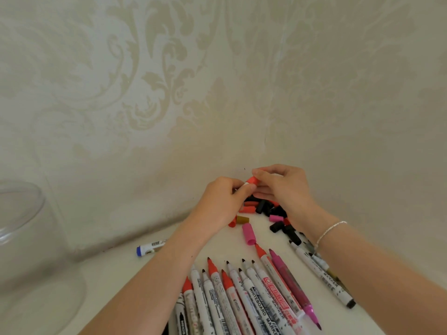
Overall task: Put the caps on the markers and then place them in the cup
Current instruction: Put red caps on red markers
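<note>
My left hand (pixel 223 201) grips a marker, mostly hidden inside the fist, above the cap pile. My right hand (pixel 280 187) pinches a red cap (pixel 252 180) at the marker's tip, where both hands meet. Below them lies a pile of loose caps (pixel 268 210), black, red, pink and one olive. A big pink cap (pixel 249 234) lies apart in front. Several uncapped whiteboard markers (pixel 244 296) lie side by side near me, tips pointing away. The clear cup (pixel 21 240) stands at the far left, hard to make out.
A marker with a blue end (pixel 150 247) lies alone left of my left forearm. More uncapped markers (pixel 324 274) lie under my right forearm. The white table meets a patterned wall corner right behind the caps. A bracelet sits on my right wrist.
</note>
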The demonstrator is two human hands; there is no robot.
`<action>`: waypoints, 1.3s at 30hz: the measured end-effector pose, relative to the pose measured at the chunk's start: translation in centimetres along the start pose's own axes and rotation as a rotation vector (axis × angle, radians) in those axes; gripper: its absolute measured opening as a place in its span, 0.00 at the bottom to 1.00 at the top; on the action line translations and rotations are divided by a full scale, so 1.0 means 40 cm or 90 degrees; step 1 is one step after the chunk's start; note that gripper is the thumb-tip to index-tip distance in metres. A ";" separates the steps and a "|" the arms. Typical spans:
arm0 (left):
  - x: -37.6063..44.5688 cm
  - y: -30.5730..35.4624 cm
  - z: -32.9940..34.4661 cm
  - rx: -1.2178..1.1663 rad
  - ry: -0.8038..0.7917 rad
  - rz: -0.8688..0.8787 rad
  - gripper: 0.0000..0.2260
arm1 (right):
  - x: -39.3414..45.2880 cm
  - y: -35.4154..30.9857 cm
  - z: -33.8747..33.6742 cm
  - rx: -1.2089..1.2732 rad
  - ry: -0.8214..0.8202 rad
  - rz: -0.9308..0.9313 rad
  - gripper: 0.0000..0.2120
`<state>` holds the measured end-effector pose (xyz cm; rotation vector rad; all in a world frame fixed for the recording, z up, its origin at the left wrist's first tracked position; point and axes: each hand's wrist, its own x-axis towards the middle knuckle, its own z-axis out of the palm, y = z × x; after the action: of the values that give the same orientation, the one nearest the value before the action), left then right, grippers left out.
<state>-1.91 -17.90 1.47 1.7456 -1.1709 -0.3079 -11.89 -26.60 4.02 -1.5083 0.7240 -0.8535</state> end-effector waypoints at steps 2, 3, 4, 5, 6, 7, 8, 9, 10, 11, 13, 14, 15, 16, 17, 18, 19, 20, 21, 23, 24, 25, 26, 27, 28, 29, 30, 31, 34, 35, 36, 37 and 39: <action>0.000 -0.002 0.000 0.030 -0.011 0.008 0.12 | 0.005 -0.003 -0.013 -0.015 -0.029 0.009 0.05; 0.001 -0.003 -0.001 0.041 -0.031 0.007 0.12 | 0.008 -0.006 -0.022 -0.038 -0.051 0.017 0.06; -0.001 -0.003 -0.004 0.044 -0.069 -0.004 0.11 | 0.011 -0.006 -0.030 -0.077 -0.077 0.029 0.07; -0.002 -0.005 -0.009 0.047 -0.118 -0.026 0.11 | 0.014 -0.004 -0.037 -0.128 -0.099 0.045 0.08; -0.002 -0.010 -0.017 0.064 -0.169 -0.051 0.12 | 0.018 0.002 -0.040 -0.189 -0.116 0.064 0.10; -0.001 -0.017 -0.027 0.103 -0.211 -0.077 0.13 | 0.021 0.006 -0.041 -0.257 -0.129 0.080 0.10; 0.001 -0.028 -0.037 0.154 -0.240 -0.101 0.13 | 0.022 0.011 -0.041 -0.333 -0.141 0.088 0.10; 0.003 -0.037 -0.048 0.206 -0.252 -0.123 0.13 | 0.020 0.013 -0.040 -0.418 -0.165 0.086 0.07; 0.005 -0.046 -0.059 0.250 -0.252 -0.144 0.12 | 0.014 0.013 -0.038 -0.508 -0.210 0.083 0.05; 0.006 -0.053 -0.069 0.283 -0.246 -0.160 0.11 | 0.003 0.013 -0.034 -0.594 -0.273 0.089 0.06; 0.008 -0.060 -0.085 0.318 -0.244 -0.171 0.12 | -0.023 0.014 -0.021 -0.735 -0.394 0.113 0.09; 0.007 -0.059 -0.091 0.330 -0.251 -0.171 0.11 | -0.034 0.019 -0.014 -0.789 -0.426 0.115 0.10; 0.005 -0.059 -0.093 0.348 -0.267 -0.168 0.11 | -0.044 0.026 -0.008 -0.836 -0.441 0.106 0.11; 0.002 -0.058 -0.093 0.371 -0.289 -0.164 0.12 | -0.048 0.035 -0.002 -0.880 -0.443 0.088 0.11; 0.000 -0.058 -0.091 0.393 -0.309 -0.161 0.13 | -0.053 0.043 0.002 -0.922 -0.440 0.072 0.12; -0.003 -0.059 -0.086 0.411 -0.327 -0.162 0.14 | -0.055 0.052 0.005 -0.955 -0.435 0.065 0.13; -0.004 -0.061 -0.081 0.428 -0.339 -0.164 0.14 | -0.057 0.059 0.006 -0.978 -0.433 0.064 0.13; -0.003 -0.065 -0.076 0.446 -0.344 -0.168 0.15 | -0.058 0.066 0.007 -0.994 -0.431 0.063 0.14; -0.001 -0.070 -0.071 0.465 -0.344 -0.171 0.15 | -0.060 0.073 0.007 -1.000 -0.428 0.062 0.13; -0.004 -0.074 -0.063 0.510 -0.341 -0.173 0.15 | -0.063 0.085 0.005 -0.981 -0.419 0.067 0.12; -0.006 -0.074 -0.059 0.529 -0.340 -0.175 0.15 | -0.062 0.087 0.004 -0.958 -0.414 0.076 0.12; -0.008 -0.075 -0.056 0.550 -0.340 -0.177 0.16 | -0.062 0.082 0.002 -0.917 -0.407 0.088 0.13; -0.010 -0.073 -0.054 0.569 -0.338 -0.177 0.17 | -0.057 0.074 -0.001 -0.854 -0.393 0.099 0.14; -0.011 -0.069 -0.054 0.577 -0.334 -0.172 0.17 | -0.052 0.059 -0.006 -0.778 -0.370 0.104 0.15; -0.011 -0.061 -0.058 0.565 -0.323 -0.158 0.17 | -0.041 0.041 -0.010 -0.702 -0.339 0.103 0.17; -0.008 -0.056 -0.064 0.525 -0.313 -0.140 0.16 | -0.033 0.020 -0.016 -0.636 -0.299 0.087 0.18; -0.004 -0.047 -0.072 0.449 -0.311 -0.122 0.15 | -0.020 0.003 -0.022 -0.581 -0.251 0.062 0.17; -0.004 -0.036 -0.079 0.342 -0.320 -0.107 0.14 | -0.011 -0.014 -0.027 -0.530 -0.198 0.040 0.16; -0.011 0.001 -0.078 0.063 -0.339 -0.103 0.18 | 0.008 -0.035 -0.026 -0.306 -0.080 0.008 0.16; -0.013 0.004 -0.070 0.001 -0.331 -0.116 0.20 | 0.008 -0.035 -0.019 -0.226 -0.064 0.005 0.17; -0.013 0.006 -0.061 -0.069 -0.313 -0.131 0.17 | 0.008 -0.031 -0.010 -0.163 -0.053 0.002 0.17; -0.010 0.005 -0.053 -0.133 -0.282 -0.149 0.12 | 0.008 -0.026 0.000 -0.119 -0.045 0.002 0.17; -0.001 0.004 -0.055 -0.200 -0.195 -0.185 0.05 | 0.013 -0.006 0.020 -0.057 -0.036 0.017 0.15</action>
<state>-0.59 -16.60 2.69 1.6197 -1.0102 -0.9123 -10.94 -26.59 4.28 -1.5932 0.7477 -0.7638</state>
